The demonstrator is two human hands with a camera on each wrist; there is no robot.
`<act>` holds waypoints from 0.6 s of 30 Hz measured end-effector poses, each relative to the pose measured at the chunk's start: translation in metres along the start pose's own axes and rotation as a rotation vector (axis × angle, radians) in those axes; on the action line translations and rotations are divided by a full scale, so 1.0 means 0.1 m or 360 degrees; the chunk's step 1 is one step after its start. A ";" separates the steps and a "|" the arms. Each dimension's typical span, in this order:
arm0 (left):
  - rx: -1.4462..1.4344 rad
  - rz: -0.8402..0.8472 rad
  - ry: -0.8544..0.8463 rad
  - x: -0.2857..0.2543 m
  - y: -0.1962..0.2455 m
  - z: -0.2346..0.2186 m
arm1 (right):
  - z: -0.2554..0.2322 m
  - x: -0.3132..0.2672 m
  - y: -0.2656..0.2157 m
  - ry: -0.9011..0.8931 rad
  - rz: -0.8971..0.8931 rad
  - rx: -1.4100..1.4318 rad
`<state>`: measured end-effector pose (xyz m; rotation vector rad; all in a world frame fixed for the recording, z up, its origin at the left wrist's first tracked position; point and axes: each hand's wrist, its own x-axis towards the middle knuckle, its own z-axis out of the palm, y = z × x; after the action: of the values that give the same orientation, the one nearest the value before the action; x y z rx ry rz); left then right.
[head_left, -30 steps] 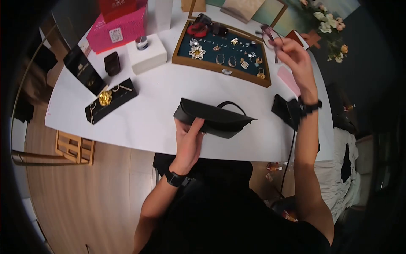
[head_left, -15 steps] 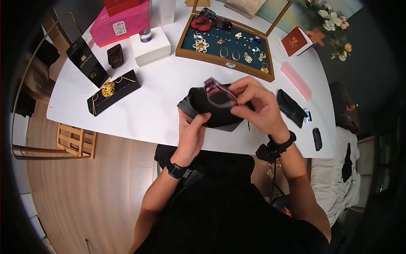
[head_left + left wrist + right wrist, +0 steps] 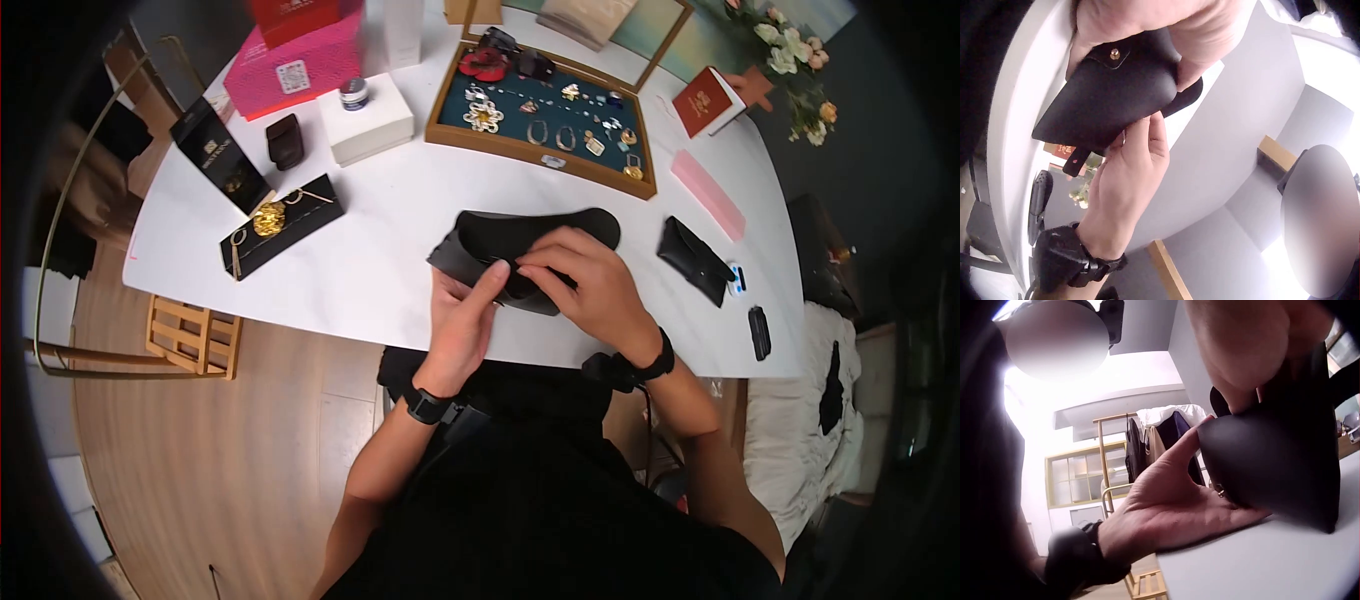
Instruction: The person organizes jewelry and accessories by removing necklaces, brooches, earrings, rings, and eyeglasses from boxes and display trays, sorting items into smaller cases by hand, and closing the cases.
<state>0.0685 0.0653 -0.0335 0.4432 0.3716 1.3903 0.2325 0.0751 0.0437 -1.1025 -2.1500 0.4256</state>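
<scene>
My left hand grips a soft black eyeglass case from below, its thumb over the front edge. The case is open over the table's front, its flap laid back to the right. At its mouth my right hand pinches the glasses, now almost wholly hidden between the fingers and the case. In the left wrist view the case shows its underside with a small metal stud, and the right fingertips reach behind its edge. The right wrist view has the left palm spread under the case.
A jewelry display box with its lid up stands at the back. Farther right lie a pink box, another black pouch and a small black item. On the left are a black jewelry stand and a white box.
My right hand has come from the table's back right with the tinted glasses to the case and lowered them into its mouth. The left hand has kept the case while its flap opened.
</scene>
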 end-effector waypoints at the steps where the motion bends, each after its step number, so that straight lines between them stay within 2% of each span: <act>1: 0.0010 0.0018 0.0004 0.01 -0.01 -0.01 | -0.01 0.00 -0.01 -0.0210 0.0103 -0.0012; 2: -0.0003 -0.0017 0.0048 0.00 0.00 0.00 | -0.01 -0.01 -0.01 -0.0422 0.0205 -0.0027; 4: -0.0038 -0.0041 0.0073 0.01 0.01 -0.02 | 0.05 -0.03 -0.06 -0.0504 0.0230 0.0065; 6: 0.0023 0.0008 0.0054 -0.01 0.01 0.00 | 0.11 -0.07 -0.15 -0.0002 0.0020 0.0070; 7: 0.0072 0.0049 0.0027 -0.01 0.01 0.00 | 0.11 -0.05 -0.19 0.0128 -0.0113 -0.0077; 10: -0.0089 0.0022 0.0066 -0.01 -0.01 -0.01 | 0.12 -0.19 -0.12 0.0131 -0.0267 -0.0312; 12: -0.0337 -0.0161 -0.0108 0.00 0.06 -0.05 | 0.12 -0.22 -0.09 0.0178 -0.0226 -0.0290; 13: -0.0297 -0.0196 -0.0194 -0.02 0.10 0.01 | 0.11 -0.21 -0.09 0.0218 -0.0131 -0.0242; 16: -0.0074 -0.0275 -0.0196 0.01 0.07 -0.05 | 0.04 -0.18 -0.10 0.0222 0.0022 -0.0203; 18: -0.0076 -0.0337 -0.0133 0.02 0.06 -0.03 | 0.10 -0.12 -0.08 0.0474 -0.0094 -0.0288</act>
<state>0.0622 0.0686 -0.0328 0.4090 0.3074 1.1687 0.2252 0.0610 0.0361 -1.1194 -1.9775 0.0352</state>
